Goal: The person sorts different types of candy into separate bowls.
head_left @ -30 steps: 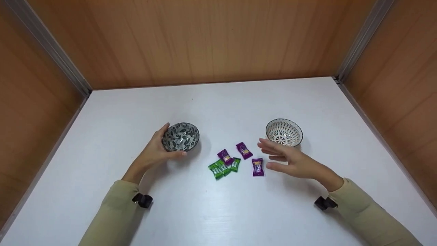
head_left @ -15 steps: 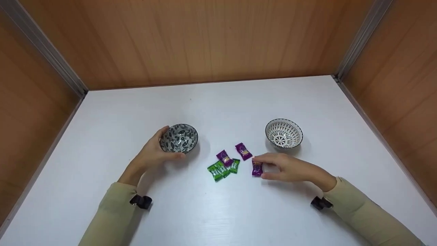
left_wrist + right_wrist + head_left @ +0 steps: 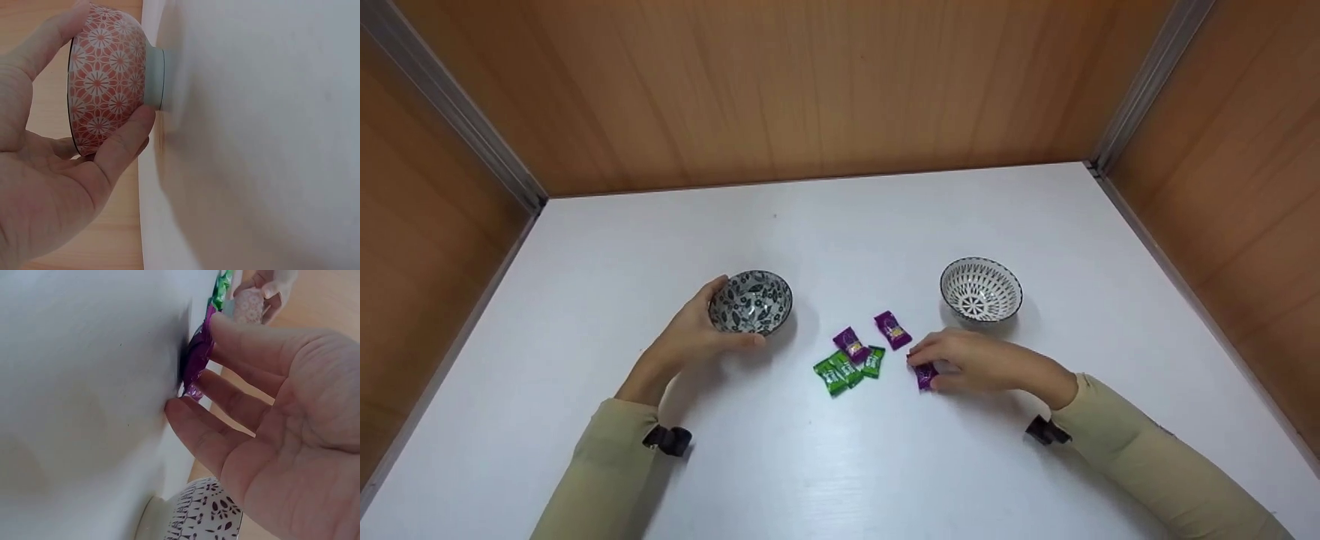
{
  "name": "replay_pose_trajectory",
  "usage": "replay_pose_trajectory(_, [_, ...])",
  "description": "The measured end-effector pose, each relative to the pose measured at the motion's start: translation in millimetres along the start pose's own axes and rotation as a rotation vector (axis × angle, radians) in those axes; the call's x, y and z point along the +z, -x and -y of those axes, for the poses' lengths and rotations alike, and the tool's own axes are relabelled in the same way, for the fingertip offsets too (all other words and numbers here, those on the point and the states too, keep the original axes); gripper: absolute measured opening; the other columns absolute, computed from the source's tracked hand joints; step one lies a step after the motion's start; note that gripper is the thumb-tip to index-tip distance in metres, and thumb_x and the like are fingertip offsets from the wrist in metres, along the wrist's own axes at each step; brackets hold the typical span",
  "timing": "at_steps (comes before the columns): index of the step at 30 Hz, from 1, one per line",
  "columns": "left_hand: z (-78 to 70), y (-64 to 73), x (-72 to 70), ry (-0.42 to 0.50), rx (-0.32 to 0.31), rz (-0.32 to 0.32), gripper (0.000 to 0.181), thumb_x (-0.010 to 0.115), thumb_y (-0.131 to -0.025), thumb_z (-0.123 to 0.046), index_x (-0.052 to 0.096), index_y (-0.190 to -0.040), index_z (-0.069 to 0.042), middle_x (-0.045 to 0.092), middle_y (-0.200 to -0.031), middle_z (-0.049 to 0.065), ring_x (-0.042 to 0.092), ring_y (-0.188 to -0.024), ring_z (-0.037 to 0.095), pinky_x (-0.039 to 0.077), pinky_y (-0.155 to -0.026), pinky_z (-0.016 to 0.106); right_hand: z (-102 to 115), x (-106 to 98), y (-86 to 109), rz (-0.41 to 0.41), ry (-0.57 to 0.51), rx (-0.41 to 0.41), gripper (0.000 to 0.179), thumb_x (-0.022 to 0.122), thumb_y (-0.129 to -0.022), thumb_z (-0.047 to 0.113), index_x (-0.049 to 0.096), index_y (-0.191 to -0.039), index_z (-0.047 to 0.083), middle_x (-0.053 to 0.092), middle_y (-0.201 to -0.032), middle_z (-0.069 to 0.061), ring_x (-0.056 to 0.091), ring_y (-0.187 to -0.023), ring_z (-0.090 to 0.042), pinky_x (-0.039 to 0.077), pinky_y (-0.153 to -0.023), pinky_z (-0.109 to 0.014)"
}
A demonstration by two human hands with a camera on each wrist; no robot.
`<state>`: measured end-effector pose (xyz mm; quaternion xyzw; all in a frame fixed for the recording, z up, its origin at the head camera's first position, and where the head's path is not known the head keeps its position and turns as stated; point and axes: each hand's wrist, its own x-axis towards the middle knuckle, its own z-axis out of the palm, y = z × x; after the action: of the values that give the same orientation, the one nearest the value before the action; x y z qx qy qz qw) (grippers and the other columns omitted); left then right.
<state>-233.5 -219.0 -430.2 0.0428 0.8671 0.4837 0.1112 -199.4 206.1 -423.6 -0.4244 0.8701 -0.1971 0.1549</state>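
My left hand holds a small bowl by its side, thumb and fingers spread round it. The inside has a dark floral pattern; in the left wrist view the bowl's outside is red with white flowers, and its foot is close over the table. With my right hand I pinch a purple-wrapped candy between thumb and fingertips, low at the tabletop. Left of it lie two more purple candies, one apart and one touching several green-wrapped candies.
A white bowl with a dark dash pattern stands just beyond my right hand. The white table is bounded by wood-look panels at the back and both sides. A black wrist camera sits below each hand.
My right hand has come down and left from in front of the white bowl, and its fingers have closed on the nearest purple candy. My left hand keeps holding the floral bowl.
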Motion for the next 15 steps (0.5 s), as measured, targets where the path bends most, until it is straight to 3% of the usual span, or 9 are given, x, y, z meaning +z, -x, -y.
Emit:
replay_pose_trajectory(8, [-6.6,-3.3,5.4,0.020,0.015,0.027,0.127,0.095,-0.071,-0.031,0.010,-0.162,-0.004,0.019,-0.166,0.017,0.016,-0.152,0.034,0.012,-0.123,0.050,0.3,-0.5,3.8,-0.033,0.056,0.007,0.041,0.077,-0.086,0.003,0.070,-0.126,0.004,0.065,-0.127,-0.012,0.059,-0.116,-0.033,0.050,-0.099,-0.048])
replay_pose_trajectory(15, [-1.9,5.5,-0.1,0.018,-0.016,0.019,0.128,0.095,-0.072,-0.031,0.008,-0.163,-0.006,0.017,-0.167,0.016,0.013,-0.153,0.034,0.011,-0.123,0.052,1.3,4.2,-5.3,-0.052,0.075,0.001,0.049,0.076,-0.081,-0.001,0.068,-0.129,0.005,0.062,-0.123,-0.013,0.058,-0.110,-0.028,0.053,-0.092,-0.042])
